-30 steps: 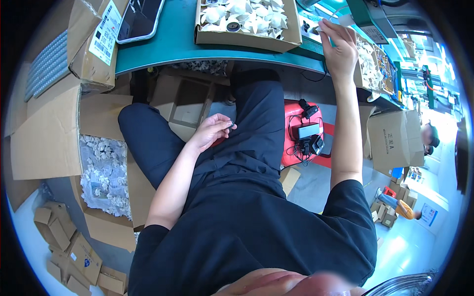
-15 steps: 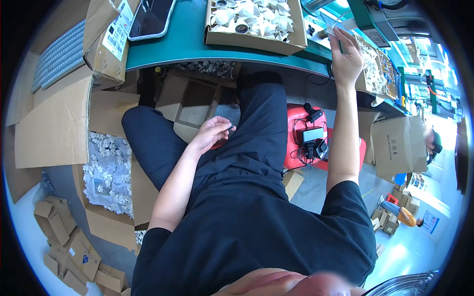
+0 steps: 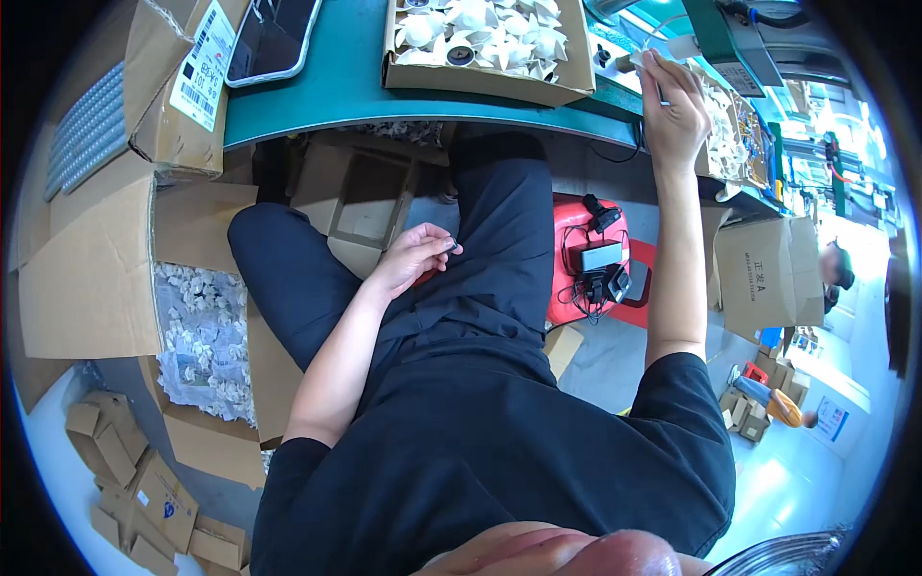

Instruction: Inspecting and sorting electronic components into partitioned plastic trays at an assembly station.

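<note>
My left hand (image 3: 420,257) is above my lap, its thumb and fingers pinched on a small dark piece (image 3: 452,246) too small to name. My right hand (image 3: 677,115) reaches up to the bench's far right, fingers drawn together at a machine fixture (image 3: 624,63). A thin whitish piece shows at those fingertips, mostly hidden by them. Left of that hand, a cardboard box (image 3: 490,88) holds many white bladed fan wheels (image 3: 519,38), some with dark round centres. Beyond the right hand, another box holds similar white parts (image 3: 730,144).
The green bench (image 3: 317,120) carries a phone (image 3: 276,38). On the left stands an open carton with grey-blue rods (image 3: 88,125), above a carton of small white parts (image 3: 204,336). A red stool (image 3: 567,288) bears cables and a black device. Far right, a person (image 3: 786,407) stands among boxes.
The whole view has shifted slightly, with the bench and boxes sliding a little left. My left hand keeps its pinch over my lap; my right hand stays at the fixture.
</note>
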The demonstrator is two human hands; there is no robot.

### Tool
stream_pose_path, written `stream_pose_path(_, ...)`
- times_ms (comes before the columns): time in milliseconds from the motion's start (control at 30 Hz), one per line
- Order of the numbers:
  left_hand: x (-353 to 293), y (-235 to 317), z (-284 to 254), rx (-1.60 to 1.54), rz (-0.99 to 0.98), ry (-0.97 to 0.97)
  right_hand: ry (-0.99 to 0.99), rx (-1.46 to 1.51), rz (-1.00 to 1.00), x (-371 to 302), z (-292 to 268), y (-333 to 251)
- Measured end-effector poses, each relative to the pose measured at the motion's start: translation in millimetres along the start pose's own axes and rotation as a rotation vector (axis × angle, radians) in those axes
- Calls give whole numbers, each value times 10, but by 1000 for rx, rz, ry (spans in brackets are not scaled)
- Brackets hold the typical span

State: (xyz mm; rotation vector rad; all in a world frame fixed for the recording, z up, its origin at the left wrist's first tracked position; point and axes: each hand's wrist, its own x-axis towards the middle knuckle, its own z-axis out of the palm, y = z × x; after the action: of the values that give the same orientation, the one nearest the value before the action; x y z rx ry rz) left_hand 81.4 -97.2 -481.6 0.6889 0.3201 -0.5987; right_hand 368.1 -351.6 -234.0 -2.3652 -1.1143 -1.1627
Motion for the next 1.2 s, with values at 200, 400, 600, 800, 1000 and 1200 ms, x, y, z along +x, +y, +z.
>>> stream_pose_path(200,-12,-6,28,5,12,-4,-39,-65,26,18,-83,-143)
stream_pose_path(400,-47,-61,-37,23,-9,31,154,225,695,-59,-195,222)
stream_pose_path(600,-34,-69,-109,57,-2,79,335,990,1008,-257,553,968)
stream_pose_path(800,6,-27,-120,38,68,83,330,997,1102,-233,529,903)
stream_pose_path(1000,-63,-158,-113,43,58,128,-21,679,495,-242,148,231)
stream_pose_path(1200,-39,-120,-174,74,67,100,63,556,574,-279,310,71)
